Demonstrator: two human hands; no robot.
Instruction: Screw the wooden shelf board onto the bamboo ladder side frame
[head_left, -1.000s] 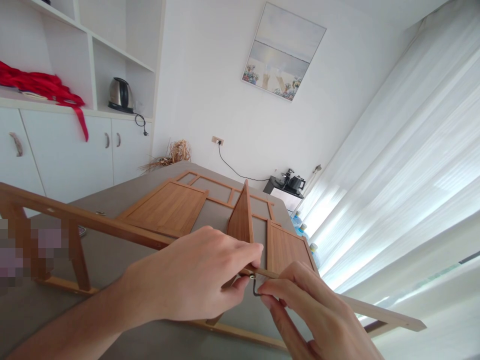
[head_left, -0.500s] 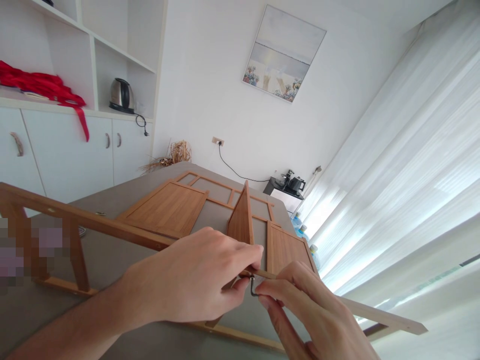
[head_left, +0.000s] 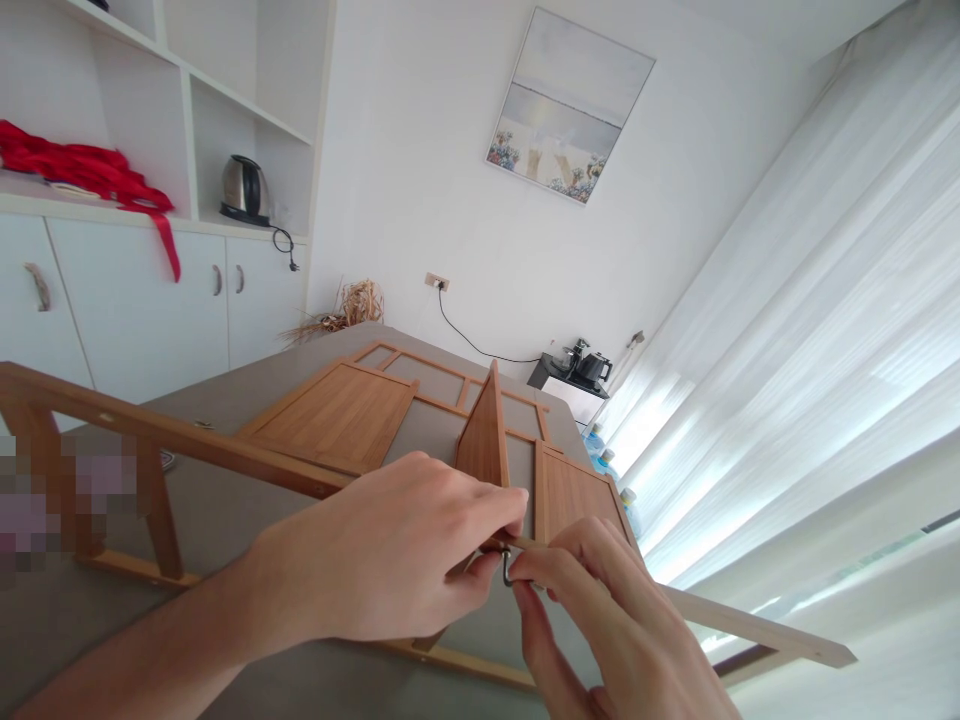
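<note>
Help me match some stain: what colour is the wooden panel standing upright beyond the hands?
Orange-brown; the upright panel shows best in the head view.

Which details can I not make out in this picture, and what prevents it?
Head view: tip of the bent metal tool, too small to tell what it meets.
Head view: parts of the wooden frame, behind the left hand and right hand.
Head view: right forearm, cut off by the bottom edge.
Head view: red cloth, cut off by the left edge.
Head view: far-left patch, pixelated.
</note>
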